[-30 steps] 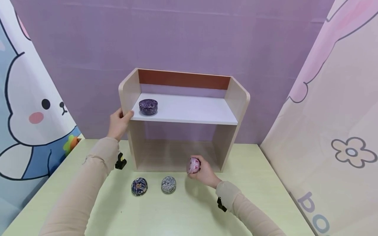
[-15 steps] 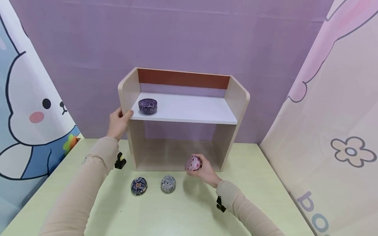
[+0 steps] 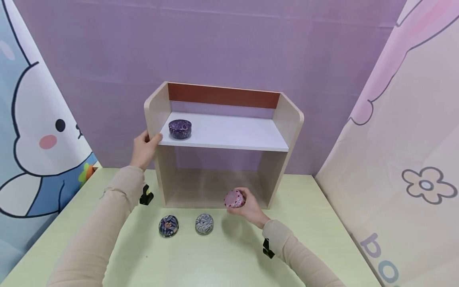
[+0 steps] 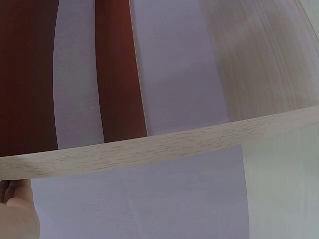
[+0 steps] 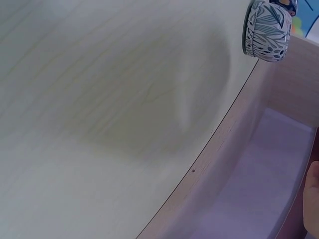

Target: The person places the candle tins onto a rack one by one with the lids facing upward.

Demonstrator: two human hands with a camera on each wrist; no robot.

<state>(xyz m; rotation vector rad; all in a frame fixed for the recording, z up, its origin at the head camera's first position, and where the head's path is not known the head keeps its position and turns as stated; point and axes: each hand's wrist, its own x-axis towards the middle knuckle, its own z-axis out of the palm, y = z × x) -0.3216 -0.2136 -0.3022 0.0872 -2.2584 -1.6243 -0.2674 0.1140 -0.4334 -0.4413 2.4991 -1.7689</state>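
Observation:
My left hand (image 3: 144, 151) grips the left side panel of a small two-tier wooden shelf (image 3: 222, 149), thumb on its front edge. In the left wrist view that hand (image 4: 19, 214) shows at the lower left, against the panel's edge (image 4: 164, 149). With my right hand (image 3: 249, 207) I hold a small round pink patterned tin (image 3: 234, 199) above the table, before the lower compartment, its flat round face towards the head camera. Only a bit of the right hand (image 5: 312, 199) enters the right wrist view; the tin is out of that picture.
A dark purple tin (image 3: 180, 129) stands at the left of the white upper board (image 3: 229, 129). On the pale table (image 3: 179, 263), in front of the shelf, lie a navy floral tin (image 3: 169, 226) and a grey-white leaf-patterned tin (image 3: 204, 224). A purple backdrop (image 3: 229, 44) hangs behind.
My right hand has turned the pink tin, bringing its flat face round towards the head camera, and has shifted slightly left. The left hand keeps its grip on the shelf.

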